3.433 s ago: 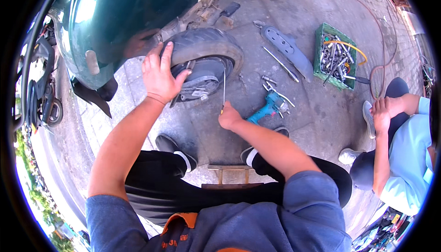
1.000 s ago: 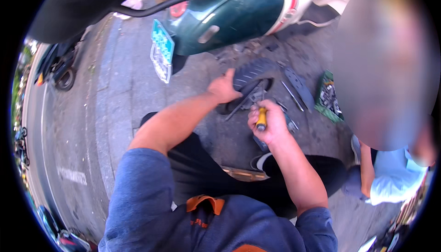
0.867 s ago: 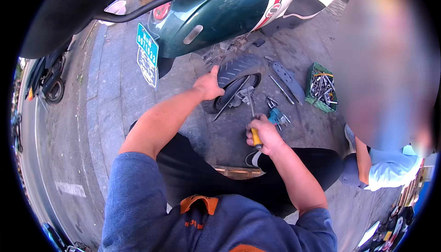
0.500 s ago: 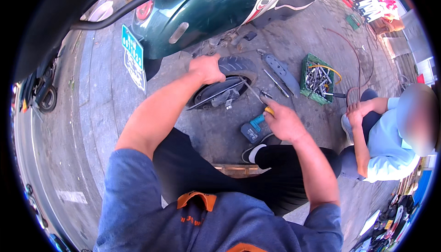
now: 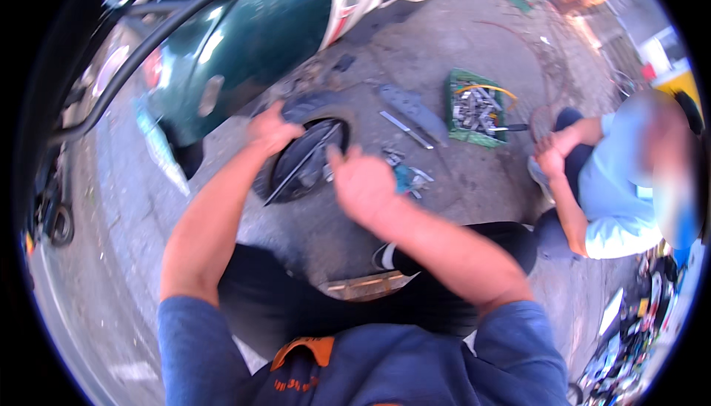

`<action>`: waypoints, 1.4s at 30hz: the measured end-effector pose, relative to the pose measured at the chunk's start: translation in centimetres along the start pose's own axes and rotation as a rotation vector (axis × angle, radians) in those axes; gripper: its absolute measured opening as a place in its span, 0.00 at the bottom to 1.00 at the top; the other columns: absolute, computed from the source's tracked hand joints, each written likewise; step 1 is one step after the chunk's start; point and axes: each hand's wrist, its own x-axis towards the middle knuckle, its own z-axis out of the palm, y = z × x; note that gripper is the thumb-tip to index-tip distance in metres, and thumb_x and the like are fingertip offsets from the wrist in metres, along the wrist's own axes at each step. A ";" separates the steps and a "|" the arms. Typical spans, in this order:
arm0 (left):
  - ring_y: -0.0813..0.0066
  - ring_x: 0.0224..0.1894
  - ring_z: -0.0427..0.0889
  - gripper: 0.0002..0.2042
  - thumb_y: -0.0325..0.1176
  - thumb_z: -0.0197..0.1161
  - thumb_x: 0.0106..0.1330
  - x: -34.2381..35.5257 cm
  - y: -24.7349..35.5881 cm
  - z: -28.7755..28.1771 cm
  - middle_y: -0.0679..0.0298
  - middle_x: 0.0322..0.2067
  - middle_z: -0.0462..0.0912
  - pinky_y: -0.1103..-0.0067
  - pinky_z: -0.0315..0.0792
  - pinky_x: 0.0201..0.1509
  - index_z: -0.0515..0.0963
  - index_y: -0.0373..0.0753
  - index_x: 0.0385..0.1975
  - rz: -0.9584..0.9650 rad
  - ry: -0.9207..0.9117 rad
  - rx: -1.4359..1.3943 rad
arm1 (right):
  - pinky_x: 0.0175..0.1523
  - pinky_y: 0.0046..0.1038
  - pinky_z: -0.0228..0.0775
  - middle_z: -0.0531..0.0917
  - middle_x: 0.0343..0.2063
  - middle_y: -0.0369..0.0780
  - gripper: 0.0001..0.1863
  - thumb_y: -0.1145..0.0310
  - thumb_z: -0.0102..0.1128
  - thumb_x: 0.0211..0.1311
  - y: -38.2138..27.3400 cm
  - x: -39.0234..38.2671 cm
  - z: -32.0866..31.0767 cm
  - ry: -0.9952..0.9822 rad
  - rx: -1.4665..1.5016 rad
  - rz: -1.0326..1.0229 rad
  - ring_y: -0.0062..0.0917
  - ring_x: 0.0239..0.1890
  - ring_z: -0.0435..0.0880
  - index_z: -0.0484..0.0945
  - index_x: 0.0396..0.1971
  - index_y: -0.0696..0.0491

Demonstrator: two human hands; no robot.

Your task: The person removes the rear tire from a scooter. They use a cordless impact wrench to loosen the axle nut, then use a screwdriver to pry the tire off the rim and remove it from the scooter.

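Left hand (image 5: 274,132): spread on tyre (image 5: 315,102) | right hand (image 5: 363,186): blurred, hold unclear | between them: tyre still around rim (image 5: 300,173)

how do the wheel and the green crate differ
The wheel is round and dark; the crate is boxy and green. The left hand is on the wheel, while no hand touches the crate. The crate is filled with metal tools; the wheel isn't. Both are on the pavement.

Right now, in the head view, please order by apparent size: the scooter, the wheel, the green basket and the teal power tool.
1. Scooter
2. Wheel
3. Green basket
4. Teal power tool, partly hidden: ranked by what shows.
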 end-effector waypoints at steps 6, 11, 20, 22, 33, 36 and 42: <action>0.46 0.73 0.79 0.54 0.58 0.83 0.52 -1.3 0.6 0.1 0.40 0.68 0.82 0.63 0.70 0.78 0.69 0.35 0.78 0.069 -0.080 -0.126 | 0.49 0.57 0.81 0.83 0.44 0.61 0.22 0.70 0.65 0.71 -8.6 -4.1 13.8 0.289 0.863 0.552 0.63 0.44 0.86 0.72 0.60 0.59; 0.43 0.71 0.80 0.53 0.66 0.79 0.57 -2.0 1.9 0.6 0.40 0.68 0.82 0.59 0.71 0.76 0.70 0.36 0.77 0.099 -0.057 -0.183 | 0.49 0.54 0.80 0.85 0.39 0.56 0.14 0.65 0.60 0.77 -14.8 1.9 21.8 0.090 1.125 1.048 0.57 0.43 0.88 0.71 0.51 0.58; 0.43 0.76 0.75 0.60 0.79 0.66 0.60 0.2 0.1 1.1 0.39 0.74 0.75 0.60 0.67 0.80 0.65 0.33 0.81 0.111 -0.071 -0.019 | 0.39 0.35 0.78 0.85 0.33 0.39 0.14 0.68 0.63 0.69 -19.0 -6.7 18.5 -0.289 1.689 0.960 0.27 0.34 0.84 0.79 0.50 0.58; 0.44 0.77 0.75 0.58 0.78 0.66 0.62 0.7 -1.3 0.5 0.39 0.75 0.74 0.60 0.66 0.81 0.65 0.33 0.81 0.125 -0.169 -0.280 | 0.41 0.32 0.78 0.85 0.33 0.38 0.14 0.69 0.65 0.68 -16.3 -6.8 18.1 -0.071 1.446 0.908 0.24 0.33 0.84 0.80 0.50 0.58; 0.46 0.74 0.79 0.52 0.76 0.64 0.67 -1.1 -1.7 0.6 0.41 0.69 0.81 0.63 0.69 0.78 0.71 0.35 0.77 0.120 -0.120 -0.304 | 0.54 0.36 0.80 0.83 0.47 0.43 0.31 0.60 0.79 0.68 -13.0 1.2 20.1 0.136 1.515 0.940 0.31 0.43 0.86 0.69 0.60 0.56; 0.45 0.73 0.79 0.51 0.76 0.64 0.67 -1.5 -1.7 0.3 0.40 0.68 0.82 0.63 0.70 0.78 0.73 0.35 0.76 0.105 -0.109 -0.303 | 0.47 0.36 0.81 0.83 0.44 0.44 0.27 0.64 0.77 0.69 -14.4 1.9 20.6 0.307 1.348 0.937 0.29 0.38 0.85 0.69 0.57 0.56; 0.46 0.70 0.82 0.54 0.79 0.65 0.64 -0.2 -2.9 1.2 0.38 0.66 0.83 0.64 0.73 0.76 0.75 0.31 0.73 0.138 -0.075 -0.375 | 0.54 0.43 0.80 0.87 0.41 0.52 0.26 0.67 0.73 0.66 -14.2 -0.5 19.8 0.089 1.387 0.758 0.43 0.43 0.90 0.68 0.55 0.58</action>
